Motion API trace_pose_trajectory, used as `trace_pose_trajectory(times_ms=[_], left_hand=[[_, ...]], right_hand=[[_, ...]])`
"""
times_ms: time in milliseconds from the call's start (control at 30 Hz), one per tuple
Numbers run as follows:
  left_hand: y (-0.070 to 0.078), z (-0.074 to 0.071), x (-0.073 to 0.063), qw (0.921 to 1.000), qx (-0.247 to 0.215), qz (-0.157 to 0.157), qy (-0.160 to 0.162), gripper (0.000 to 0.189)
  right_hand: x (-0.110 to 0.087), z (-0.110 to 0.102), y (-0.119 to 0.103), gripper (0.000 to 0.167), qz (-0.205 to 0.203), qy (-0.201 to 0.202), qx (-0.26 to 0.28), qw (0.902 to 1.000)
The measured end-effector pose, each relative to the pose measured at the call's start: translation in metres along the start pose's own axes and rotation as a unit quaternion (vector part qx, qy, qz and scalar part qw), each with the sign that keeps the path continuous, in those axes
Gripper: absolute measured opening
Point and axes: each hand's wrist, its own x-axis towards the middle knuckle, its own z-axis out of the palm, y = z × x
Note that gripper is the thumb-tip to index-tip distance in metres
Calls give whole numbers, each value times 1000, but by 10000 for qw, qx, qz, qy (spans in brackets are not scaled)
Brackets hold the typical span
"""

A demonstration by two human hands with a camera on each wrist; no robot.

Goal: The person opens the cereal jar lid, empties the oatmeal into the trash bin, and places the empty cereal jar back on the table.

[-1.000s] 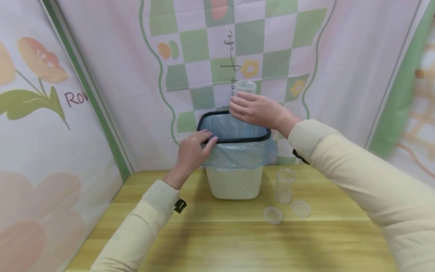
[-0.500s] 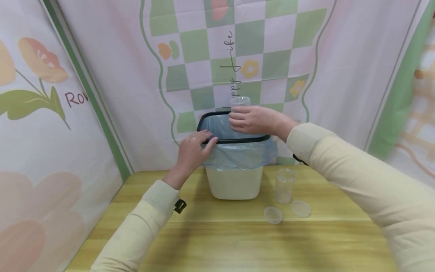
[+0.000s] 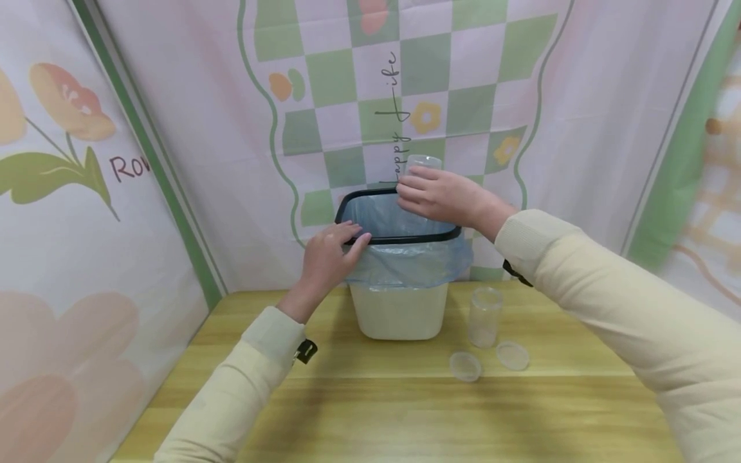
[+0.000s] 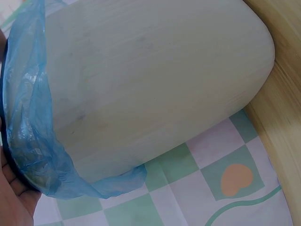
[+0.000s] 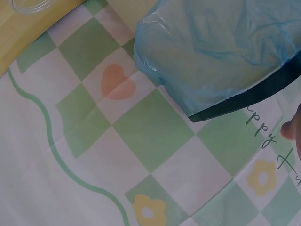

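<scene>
My right hand [image 3: 437, 196] grips a clear plastic jar [image 3: 424, 162] above the right side of the trash can's opening. The jar's top shows over my fingers; its lower part is hidden. My left hand [image 3: 329, 257] holds the near left corner of the black rim [image 3: 405, 240], fingers over it and thumb along the front. The cream trash can [image 3: 399, 312] stands upright on the table, lined with a blue bag [image 3: 411, 263] folded over the rim. In the left wrist view, part of my left hand [image 4: 16, 200] shows at the rim.
Right of the trash can, a second clear jar [image 3: 485, 318] stands uncapped on the wooden table [image 3: 376, 411]. Two clear round lids [image 3: 465, 366] lie flat in front of it. A checkered curtain [image 3: 425, 64] hangs close behind the trash can.
My right hand, with the jar, dipped toward the trash can's opening, then rose again slightly and shifted right. My left hand stayed on the rim.
</scene>
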Motion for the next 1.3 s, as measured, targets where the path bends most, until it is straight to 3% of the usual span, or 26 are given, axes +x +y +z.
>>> trace_pose_trajectory(times_ms=[267, 500, 667, 900, 1000, 1300], left_hand=[[0, -1, 0, 10000, 3, 63, 64, 30], [0, -2, -1, 10000, -75, -46, 12, 29], [0, -2, -2, 9999, -86, -101, -73, 31], [0, -2, -1, 9999, -37, -107, -111, 32], [0, -2, 0, 9999, -37, -89, -96, 31], [-1, -2, 0, 10000, -35, -45, -55, 31]], right_hand=[[-2, -4, 2, 44, 339, -96, 283, 9990], [-4, -7, 1, 46, 1021, -372, 946, 9896], [-10, -8, 0, 45, 1762, -679, 1675, 9676], [-20, -5, 0, 35, 2575, -2, 2432, 9352], [-24, -6, 0, 35, 2840, 91, 2602, 9228], [-36, -18, 1, 51, 3618, -569, 3126, 8764]])
